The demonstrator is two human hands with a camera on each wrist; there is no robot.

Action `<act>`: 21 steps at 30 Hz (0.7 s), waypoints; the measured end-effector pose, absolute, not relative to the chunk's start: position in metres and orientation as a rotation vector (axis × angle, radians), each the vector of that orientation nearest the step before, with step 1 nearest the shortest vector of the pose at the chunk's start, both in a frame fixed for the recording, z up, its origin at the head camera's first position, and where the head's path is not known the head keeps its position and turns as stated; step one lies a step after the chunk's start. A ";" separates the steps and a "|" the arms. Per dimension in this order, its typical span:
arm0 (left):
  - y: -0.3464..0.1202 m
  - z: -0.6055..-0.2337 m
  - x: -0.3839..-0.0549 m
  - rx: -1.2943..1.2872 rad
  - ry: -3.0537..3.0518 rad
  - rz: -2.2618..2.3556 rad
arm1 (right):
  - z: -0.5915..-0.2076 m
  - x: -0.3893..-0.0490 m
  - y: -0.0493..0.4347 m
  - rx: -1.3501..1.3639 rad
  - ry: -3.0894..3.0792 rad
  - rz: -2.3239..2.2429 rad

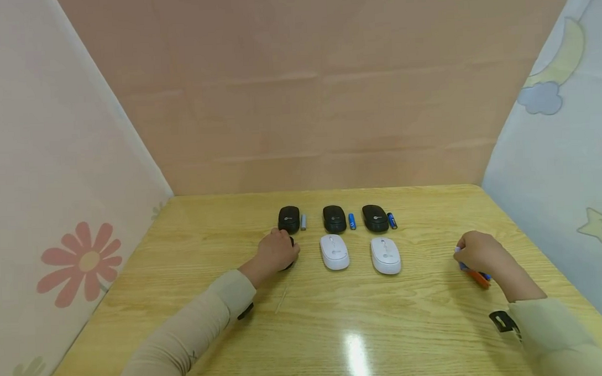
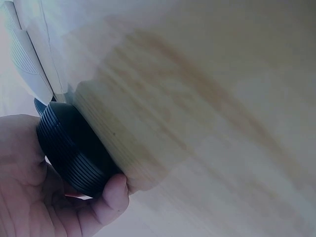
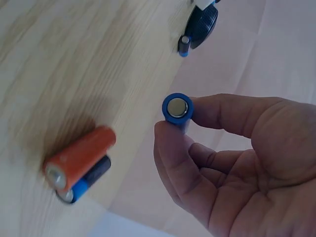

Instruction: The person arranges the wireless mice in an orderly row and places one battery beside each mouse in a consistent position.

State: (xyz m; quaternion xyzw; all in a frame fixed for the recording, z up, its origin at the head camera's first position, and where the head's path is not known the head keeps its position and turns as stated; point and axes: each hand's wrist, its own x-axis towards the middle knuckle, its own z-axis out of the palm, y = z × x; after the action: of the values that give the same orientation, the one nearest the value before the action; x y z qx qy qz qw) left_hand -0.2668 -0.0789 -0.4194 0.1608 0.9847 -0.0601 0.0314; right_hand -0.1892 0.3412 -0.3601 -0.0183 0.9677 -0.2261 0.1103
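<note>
My left hand [image 1: 275, 251] grips a black computer mouse [image 2: 74, 148] by its sides, low at the tabletop, just in front of another black mouse [image 1: 289, 219]. Most of the held mouse is hidden by the hand in the head view. Over on the right, my right hand [image 1: 482, 253] pinches a blue battery [image 3: 177, 107] between thumb and fingers, one end facing the wrist camera. Below that hand, an orange battery [image 3: 81, 155] and a dark-and-blue battery [image 3: 89, 180] lie side by side on the table.
In the back row, a pale battery [image 1: 304, 221], a blue battery [image 1: 352, 221] and a dark blue battery [image 1: 392, 220] each lie beside a black mouse, including the middle mouse [image 1: 335, 219] and right mouse [image 1: 375, 217]. Two white mice, left [image 1: 335, 252] and right [image 1: 385, 256], sit in front.
</note>
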 end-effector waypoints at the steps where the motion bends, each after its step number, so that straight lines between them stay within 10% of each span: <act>1: -0.079 -0.420 -0.267 0.452 3.057 -0.089 | -0.361 -0.191 0.338 -0.060 2.845 -0.670; 21: -0.077 -0.420 -0.267 0.417 3.086 -0.006 | -0.381 -0.216 0.285 -0.135 2.862 -0.623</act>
State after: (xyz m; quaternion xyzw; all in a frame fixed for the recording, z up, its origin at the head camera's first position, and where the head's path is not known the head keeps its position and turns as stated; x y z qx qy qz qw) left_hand -0.2670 -0.0773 -0.4199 0.1340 0.9909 -0.0020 0.0138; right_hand -0.2161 0.2853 -0.3814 -0.0458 0.9707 -0.2112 0.1047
